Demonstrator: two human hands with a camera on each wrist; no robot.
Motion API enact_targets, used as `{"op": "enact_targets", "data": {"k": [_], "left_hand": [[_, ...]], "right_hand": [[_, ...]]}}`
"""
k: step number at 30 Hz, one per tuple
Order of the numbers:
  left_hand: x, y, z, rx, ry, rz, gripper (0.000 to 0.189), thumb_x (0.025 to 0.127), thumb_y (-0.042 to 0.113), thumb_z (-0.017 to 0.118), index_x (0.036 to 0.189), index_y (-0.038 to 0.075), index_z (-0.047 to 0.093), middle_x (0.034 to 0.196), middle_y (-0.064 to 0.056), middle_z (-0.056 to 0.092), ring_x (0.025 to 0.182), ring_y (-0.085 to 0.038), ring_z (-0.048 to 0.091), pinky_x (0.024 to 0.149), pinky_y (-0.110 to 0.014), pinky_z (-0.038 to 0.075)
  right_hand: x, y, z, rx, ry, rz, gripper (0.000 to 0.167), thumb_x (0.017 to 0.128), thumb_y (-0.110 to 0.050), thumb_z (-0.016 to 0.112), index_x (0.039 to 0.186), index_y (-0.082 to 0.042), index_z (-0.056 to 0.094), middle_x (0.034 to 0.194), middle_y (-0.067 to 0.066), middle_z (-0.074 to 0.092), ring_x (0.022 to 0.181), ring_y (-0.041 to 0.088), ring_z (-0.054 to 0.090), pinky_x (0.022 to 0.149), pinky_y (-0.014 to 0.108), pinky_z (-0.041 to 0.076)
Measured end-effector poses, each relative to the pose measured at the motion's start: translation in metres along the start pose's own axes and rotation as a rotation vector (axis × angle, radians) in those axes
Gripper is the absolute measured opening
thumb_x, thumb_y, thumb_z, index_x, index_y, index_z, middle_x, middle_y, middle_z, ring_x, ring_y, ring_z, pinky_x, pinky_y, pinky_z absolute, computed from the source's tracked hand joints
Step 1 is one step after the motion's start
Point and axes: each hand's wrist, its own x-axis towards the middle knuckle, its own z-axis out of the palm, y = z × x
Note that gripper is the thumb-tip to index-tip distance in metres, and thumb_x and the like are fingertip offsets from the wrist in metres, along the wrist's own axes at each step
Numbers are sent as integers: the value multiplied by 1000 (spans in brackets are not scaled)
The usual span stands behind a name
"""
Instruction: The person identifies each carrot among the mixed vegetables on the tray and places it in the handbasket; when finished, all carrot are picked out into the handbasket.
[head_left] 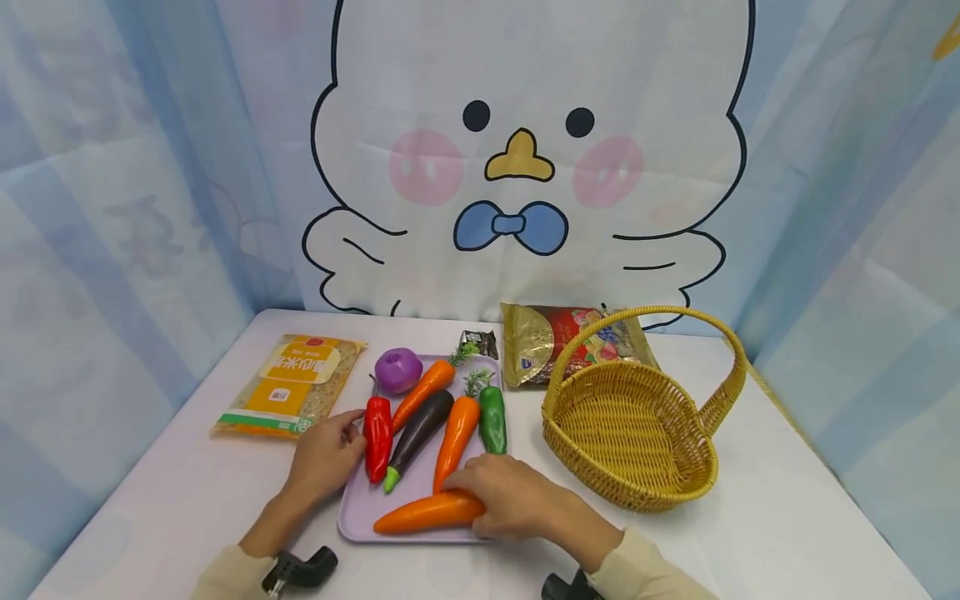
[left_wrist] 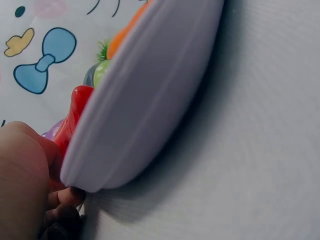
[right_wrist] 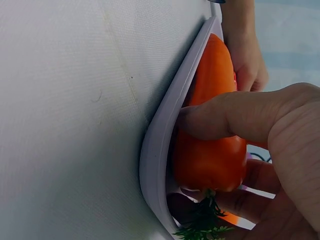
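Observation:
On a lilac tray (head_left: 351, 508) lie three orange carrots, a dark eggplant (head_left: 420, 433), a red chili pepper (head_left: 378, 440), a green pepper (head_left: 492, 418) and a purple onion (head_left: 398, 370). My right hand (head_left: 517, 497) grips the thick leafy end of the front carrot (head_left: 427, 512). In the right wrist view, the thumb lies across this carrot (right_wrist: 210, 160), with fingers on its far side. At the tray's left edge, my left hand (head_left: 324, 457) pinches the rim beside the chili pepper; in the left wrist view its fingertips show at the tray's lower edge (left_wrist: 100, 180).
To the right stands a wicker basket (head_left: 630, 433) with a tall handle. Behind it lies a red and gold packet (head_left: 555, 333), near a small black packet (head_left: 480, 342). A yellow grain bag (head_left: 296, 383) lies at the left. A printed curtain (head_left: 525, 275) hangs behind the table.

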Motion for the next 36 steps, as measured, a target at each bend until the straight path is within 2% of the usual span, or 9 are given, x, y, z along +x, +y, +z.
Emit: {"op": "enact_targets", "data": {"k": [17,22,29,36], "left_hand": [[-2,-4,2,-18,31,12,43,89,9,59,131,-2,65,82,-4,60,64,-16,48,58,-26,40],[-2,-5,3,-22,29,14,43,89,9,59,130,-2,65,83,-4,61,64,-16,48,59,-26,40],[-2,-3,2,-26,21,-8,44,90,10,58,131,-2,64,85,-5,61,65,-16,48,59,-26,40],[-2,-3,2,-34,22,-10,44,89,9,58,131,-2,64,85,-5,61,64,-16,48,59,-26,40]], "right_hand": [[-8,-4,-19,-33,6,17,53,80,-9,77,131,-23,67,108,-10,64,95,6,54,89,30,49],[-15,-3,-32,-50,27,23,53,81,-7,77,131,-22,67,110,-8,64,97,9,55,91,33,49],[-28,-4,-59,-70,69,33,49,84,-7,76,131,-18,66,107,-6,63,96,12,53,88,34,48],[-38,-2,-80,-50,129,95,50,86,-8,78,133,-17,64,115,-2,62,101,15,53,94,39,49]]}}
